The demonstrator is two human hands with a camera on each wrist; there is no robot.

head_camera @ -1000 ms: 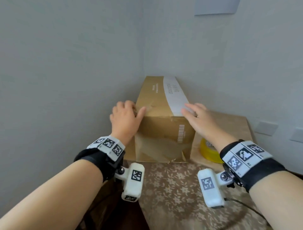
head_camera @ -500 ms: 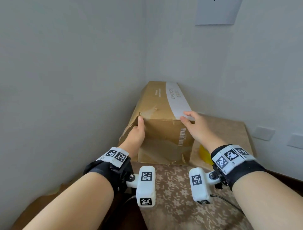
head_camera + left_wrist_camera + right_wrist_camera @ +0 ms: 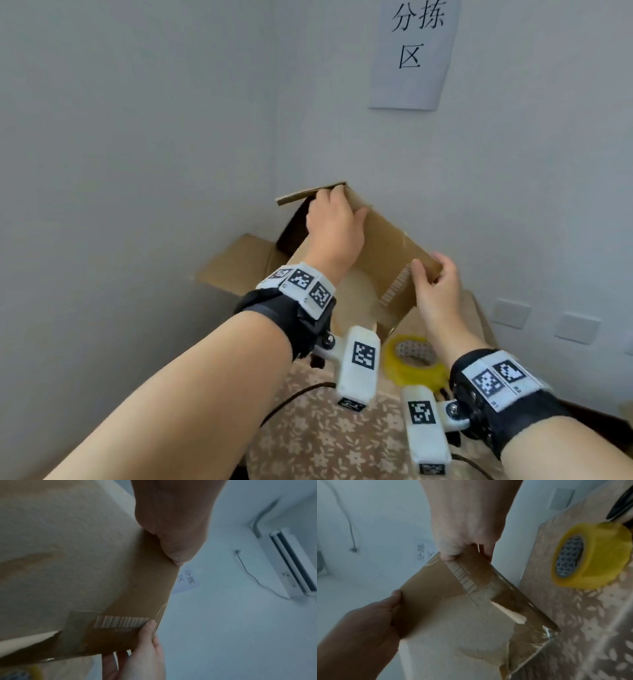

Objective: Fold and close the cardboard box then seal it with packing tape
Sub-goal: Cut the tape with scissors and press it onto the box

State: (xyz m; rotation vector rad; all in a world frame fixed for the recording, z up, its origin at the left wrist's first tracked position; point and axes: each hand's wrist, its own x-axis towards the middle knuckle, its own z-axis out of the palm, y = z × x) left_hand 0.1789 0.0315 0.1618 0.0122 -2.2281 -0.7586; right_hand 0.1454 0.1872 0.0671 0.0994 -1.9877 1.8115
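Since before, cardboard box [image 3: 383,253] tipped upright; left hand [image 3: 334,226] and right hand [image 3: 436,291] pinch its light, bendy edge.

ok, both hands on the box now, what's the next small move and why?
Probably set the cardboard box upright on the table: the left hand and right hand grip its edges, it is tilted with flaps still splayed, and the tape roll lies untouched.

A paper sign [image 3: 412,54] with handwritten characters is stuck on the wall [image 3: 137,120], and there's an air conditioner [image 3: 289,563] up high too.
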